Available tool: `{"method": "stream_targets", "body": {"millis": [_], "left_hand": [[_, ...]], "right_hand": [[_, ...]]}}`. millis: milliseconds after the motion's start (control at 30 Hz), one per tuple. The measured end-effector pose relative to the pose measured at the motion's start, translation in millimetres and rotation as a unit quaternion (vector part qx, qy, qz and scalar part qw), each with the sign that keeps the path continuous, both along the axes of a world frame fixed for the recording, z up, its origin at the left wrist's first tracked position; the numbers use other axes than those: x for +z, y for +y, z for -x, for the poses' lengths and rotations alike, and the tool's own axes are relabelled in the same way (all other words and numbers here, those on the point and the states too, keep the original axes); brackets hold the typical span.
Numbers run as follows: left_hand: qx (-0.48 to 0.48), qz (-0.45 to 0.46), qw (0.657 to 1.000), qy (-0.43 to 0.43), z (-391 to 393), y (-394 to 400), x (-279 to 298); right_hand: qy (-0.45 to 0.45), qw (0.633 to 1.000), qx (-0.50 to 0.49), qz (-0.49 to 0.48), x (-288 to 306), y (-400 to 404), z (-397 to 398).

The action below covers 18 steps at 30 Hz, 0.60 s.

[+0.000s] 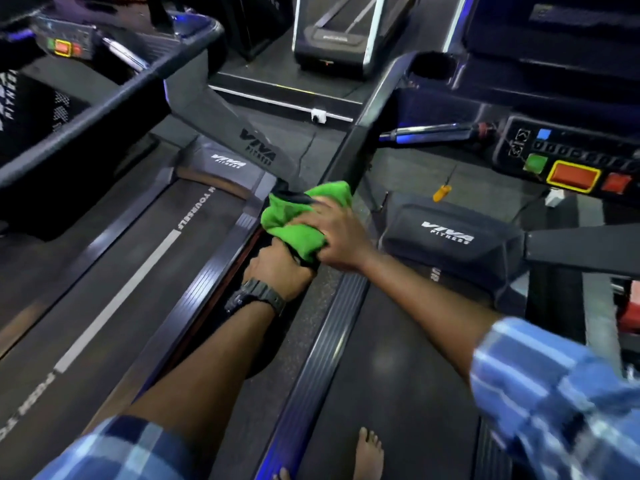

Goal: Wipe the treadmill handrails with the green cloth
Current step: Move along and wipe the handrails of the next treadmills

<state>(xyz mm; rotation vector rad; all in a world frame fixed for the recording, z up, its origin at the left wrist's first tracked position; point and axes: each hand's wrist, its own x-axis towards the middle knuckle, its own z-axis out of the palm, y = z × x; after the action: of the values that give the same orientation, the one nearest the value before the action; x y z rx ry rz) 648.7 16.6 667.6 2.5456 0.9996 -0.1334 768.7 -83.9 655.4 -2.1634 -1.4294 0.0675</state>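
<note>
- Right hand (332,233) clamped over the bunched bright green microfibre cloth (298,220), fingers curled round the wad, pressing it onto the lower end of the long dark grey slanted handrail (367,126).
- Left hand (277,268) just below, fist closed round the same rail's end, touching the underside of the cloth. One chunky black wristwatch (256,296) on that wrist.
- Two forearms, both in rolled blue-and-white plaid shirt sleeves (561,400).
- Cloth count: one, sitting right where the rail meets both hands, between the two nearest machines.
- Treadmills: two close up, a left one with a dark running belt (114,289) carrying one white stripe and lettering, a right one with a black motor cover (450,233) marked VIVA FITNESS. A third treadmill (332,39) further back, facing this way.
- Control panel on the right console (568,161): one green button, one big red button in a yellow frame, one smaller red one. Similar cluster on the left console (65,46), too blurred to count properly.
- One chrome grip bar (433,131) sticking out beside the right console.
- One small orange item (442,192) on the floor near the motor cover, can't tell what it is.
- Two bare feet (370,452) at the bottom edge, on the right treadmill's deck; the second only just peeking in.
</note>
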Motion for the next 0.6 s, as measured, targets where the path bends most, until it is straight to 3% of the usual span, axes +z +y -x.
{"method": "stream_targets", "body": {"millis": [67, 133, 267, 367, 433, 533, 600], "left_hand": [[0.001, 0.007, 1.000, -0.005, -0.1, -0.1, 0.0], [0.004, -0.005, 1.000, -0.003, -1.5, -0.5, 1.7], [0.002, -0.017, 1.000, 0.009, -3.0, -0.4, 3.0], [-0.006, 0.005, 1.000, -0.009, 0.5, -0.9, 5.2], [-0.024, 0.010, 1.000, -0.002, 3.8, -1.8, 10.1], [-0.040, -0.021, 0.999, 0.017, 15.5, -3.7, 16.8], [-0.061, -0.056, 0.996, 0.035, 25.3, -5.7, 19.4]], "right_hand": [[0.033, 0.997, 0.022, -0.062, -12.6, -30.4, -1.4], [0.051, 0.996, -0.024, -0.073, -10.3, -26.4, -18.2], [0.029, 0.983, -0.182, 0.008, 16.7, 26.6, -15.8], [0.010, 0.995, -0.088, -0.046, -1.6, 14.7, 12.1], [0.055, 0.991, -0.030, -0.122, -23.7, -15.9, 25.5], [0.061, 0.985, -0.068, -0.147, -33.3, -23.7, 17.3], [0.061, 0.976, -0.158, -0.133, -23.8, 3.9, 8.4]]}}
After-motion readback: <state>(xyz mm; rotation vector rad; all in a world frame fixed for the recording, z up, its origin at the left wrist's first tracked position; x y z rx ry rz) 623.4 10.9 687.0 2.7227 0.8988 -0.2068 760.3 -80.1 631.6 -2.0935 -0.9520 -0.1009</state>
